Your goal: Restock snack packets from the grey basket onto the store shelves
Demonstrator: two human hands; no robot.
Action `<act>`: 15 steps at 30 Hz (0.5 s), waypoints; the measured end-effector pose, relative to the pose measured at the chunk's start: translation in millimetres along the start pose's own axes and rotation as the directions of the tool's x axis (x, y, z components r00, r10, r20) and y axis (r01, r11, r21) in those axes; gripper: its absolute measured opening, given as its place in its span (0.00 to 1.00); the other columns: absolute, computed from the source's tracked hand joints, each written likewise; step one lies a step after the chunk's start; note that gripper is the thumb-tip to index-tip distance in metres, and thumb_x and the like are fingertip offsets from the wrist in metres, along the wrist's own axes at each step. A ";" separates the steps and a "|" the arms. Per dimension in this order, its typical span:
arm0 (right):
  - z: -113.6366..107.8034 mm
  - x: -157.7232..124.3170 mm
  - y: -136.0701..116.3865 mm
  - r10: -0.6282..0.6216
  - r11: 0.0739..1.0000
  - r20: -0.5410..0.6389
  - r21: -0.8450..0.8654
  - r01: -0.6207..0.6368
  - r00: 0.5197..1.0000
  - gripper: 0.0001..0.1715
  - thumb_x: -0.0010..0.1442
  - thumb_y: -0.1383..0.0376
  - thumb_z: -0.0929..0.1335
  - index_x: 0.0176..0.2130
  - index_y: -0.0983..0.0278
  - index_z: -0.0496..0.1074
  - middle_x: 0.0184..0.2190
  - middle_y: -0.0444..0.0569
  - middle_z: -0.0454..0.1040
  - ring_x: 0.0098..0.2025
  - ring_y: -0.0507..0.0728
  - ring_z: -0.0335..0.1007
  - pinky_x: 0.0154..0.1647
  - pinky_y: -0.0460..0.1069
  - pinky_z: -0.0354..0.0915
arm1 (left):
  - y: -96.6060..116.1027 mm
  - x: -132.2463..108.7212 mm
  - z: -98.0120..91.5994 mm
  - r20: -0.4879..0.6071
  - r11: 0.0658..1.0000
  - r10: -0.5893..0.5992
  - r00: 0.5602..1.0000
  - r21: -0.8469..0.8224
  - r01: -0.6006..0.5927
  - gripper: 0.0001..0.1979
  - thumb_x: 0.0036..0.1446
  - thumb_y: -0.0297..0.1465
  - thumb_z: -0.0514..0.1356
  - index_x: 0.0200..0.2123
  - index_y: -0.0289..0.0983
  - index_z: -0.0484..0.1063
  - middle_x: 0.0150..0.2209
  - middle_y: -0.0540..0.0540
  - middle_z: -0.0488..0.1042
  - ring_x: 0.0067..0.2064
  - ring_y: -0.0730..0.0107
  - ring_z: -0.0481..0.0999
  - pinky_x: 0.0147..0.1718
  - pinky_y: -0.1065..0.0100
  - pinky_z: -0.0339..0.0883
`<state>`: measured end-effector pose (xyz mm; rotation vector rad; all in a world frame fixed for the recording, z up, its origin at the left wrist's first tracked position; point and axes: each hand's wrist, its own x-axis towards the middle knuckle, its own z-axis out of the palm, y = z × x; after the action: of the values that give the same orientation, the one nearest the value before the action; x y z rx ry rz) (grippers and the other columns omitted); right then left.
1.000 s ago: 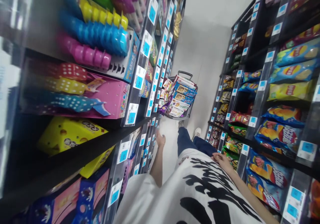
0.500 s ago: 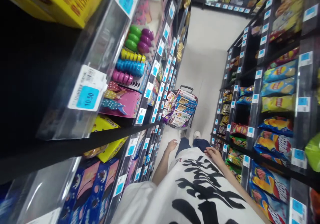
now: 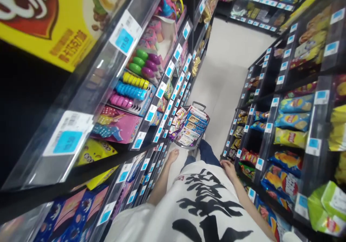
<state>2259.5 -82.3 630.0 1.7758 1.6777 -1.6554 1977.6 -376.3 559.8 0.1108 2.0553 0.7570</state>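
Observation:
My left hand [image 3: 173, 156] hangs beside my left thigh, its fingers loosely curled in with nothing visible in them. On the other side, my right hand [image 3: 228, 168] rests by my right hip, fingers loose and apart, and it holds nothing I can see. Ahead of my feet on the floor stands a shopping basket [image 3: 186, 146] with a dark handle [image 3: 199, 103], filled with packaged snacks [image 3: 194, 123]. Neither hand touches the basket. One dark trouser leg [image 3: 207, 152] reaches forward close to it.
Shelves line both sides of a narrow aisle with a pale floor [image 3: 221, 65]. Toy packs [image 3: 132, 87] and a yellow box [image 3: 48, 22] sit on the left. Chip bags [image 3: 293, 121] fill the right racks, and a green packet [image 3: 325, 207] juts out near me. Another shelf [image 3: 256, 11] crosses the far end.
My view has moved along the aisle and my legs have taken a step toward the basket. The green packet at right shows more fully. Both hands stay down at my sides.

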 end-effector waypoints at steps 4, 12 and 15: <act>-21.6 29.2 -16.2 0.015 0.990 0.093 -0.140 -0.002 0.996 0.22 0.43 0.49 0.72 0.33 0.61 0.78 0.41 0.53 0.82 0.54 0.72 0.74 0.60 0.59 0.64 | 44.7 34.9 8.5 -0.051 0.999 -0.014 0.999 0.042 0.016 0.09 0.49 0.20 0.62 0.35 0.34 0.76 0.46 0.36 0.77 0.52 0.52 0.76 0.56 0.57 0.66; -67.6 75.1 6.6 0.110 0.933 0.199 -0.359 -0.032 0.974 0.27 0.40 0.37 0.64 0.35 0.44 0.78 0.45 0.33 0.82 0.61 0.70 0.70 0.64 0.61 0.62 | 119.5 182.9 9.7 -0.155 0.994 -0.081 0.984 0.065 0.092 0.20 0.52 0.23 0.63 0.51 0.34 0.76 0.67 0.36 0.62 0.71 0.51 0.54 0.70 0.57 0.46; -99.1 74.3 27.6 0.173 0.908 0.117 -0.403 -0.113 0.978 0.25 0.39 0.35 0.60 0.28 0.40 0.77 0.39 0.25 0.81 0.61 0.70 0.70 0.64 0.63 0.62 | 132.8 234.6 7.6 -0.154 0.988 -0.118 0.981 0.076 0.131 0.24 0.54 0.24 0.62 0.55 0.32 0.74 0.72 0.36 0.53 0.72 0.49 0.50 0.69 0.56 0.46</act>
<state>2317.1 24.7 593.4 1.4985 1.6280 -1.2446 1820.6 -182.0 458.1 -0.0276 2.2147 0.6155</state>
